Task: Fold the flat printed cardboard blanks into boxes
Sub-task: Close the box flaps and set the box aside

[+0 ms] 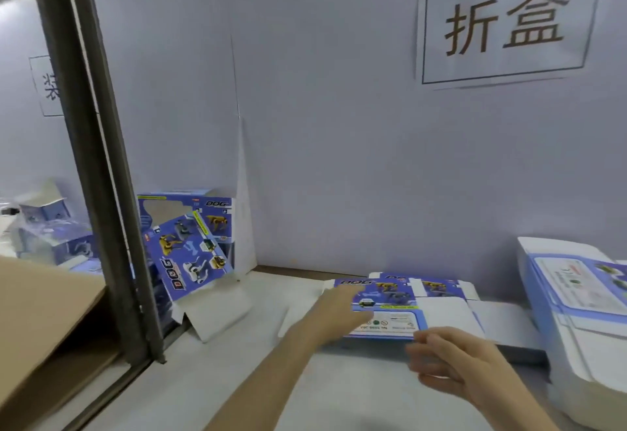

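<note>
A flat blue printed cardboard blank [397, 298] with dog pictures lies on the white table, on top of other flat blanks. My left hand [339, 311] rests on its left part with fingers stretched out. At the blank's near edge, my right hand [451, 362] has its fingers loosely bent, fingertips at or just short of the cardboard. Two folded blue boxes [190, 244] stand at the back left, one leaning against the other with its white flaps open.
A tall stack of flat blanks [583, 301] stands at the right edge. A dark metal post [98, 159] rises at the left, with a brown carton [44, 322] and more boxes beyond it. A grey wall with a printed sign [505, 26] closes the back.
</note>
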